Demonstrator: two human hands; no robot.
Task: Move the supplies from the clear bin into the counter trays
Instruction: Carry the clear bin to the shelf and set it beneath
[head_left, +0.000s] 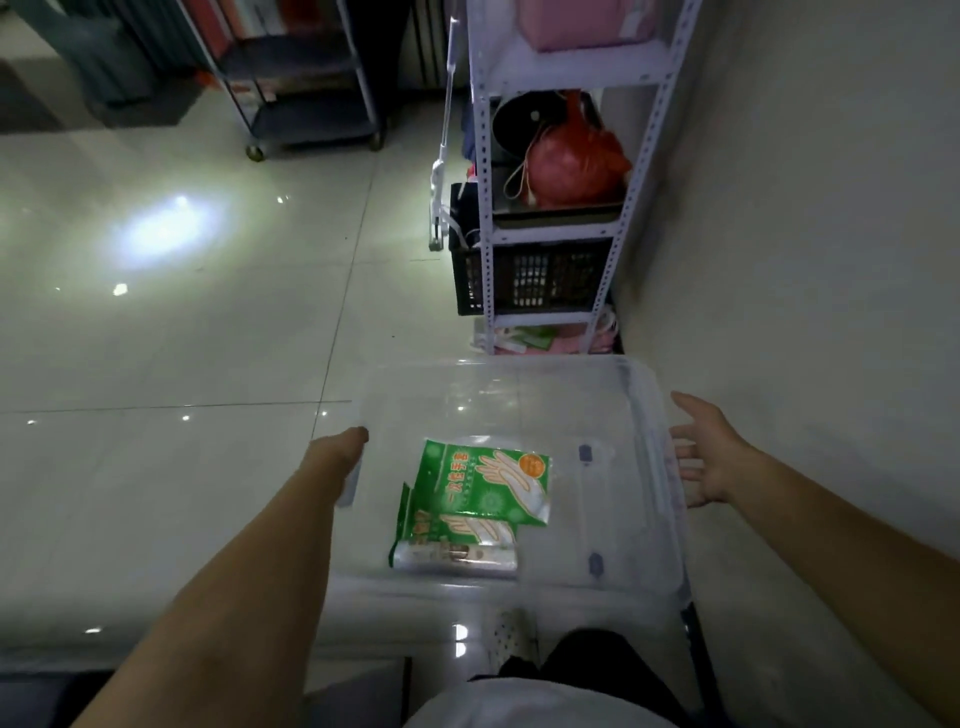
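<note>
The clear bin (519, 395) sits low in front of me over the tiled floor. Inside it lie two green packets of disposable gloves: one (491, 480) flat in the middle, another (457, 540) overlapping it at the near edge. My left hand (340, 452) is curled on the bin's left rim by its latch; its fingers are hidden under the rim. My right hand (704, 457) hovers just off the bin's right rim, fingers spread, holding nothing. No counter trays are in view.
A white metal shelf rack (561, 218) stands right behind the bin, holding a red bag (571, 161) and a black crate (530, 275). A wall runs along the right. A dark wheeled cart (306, 104) stands at the far left. My foot (511, 636) is under the bin.
</note>
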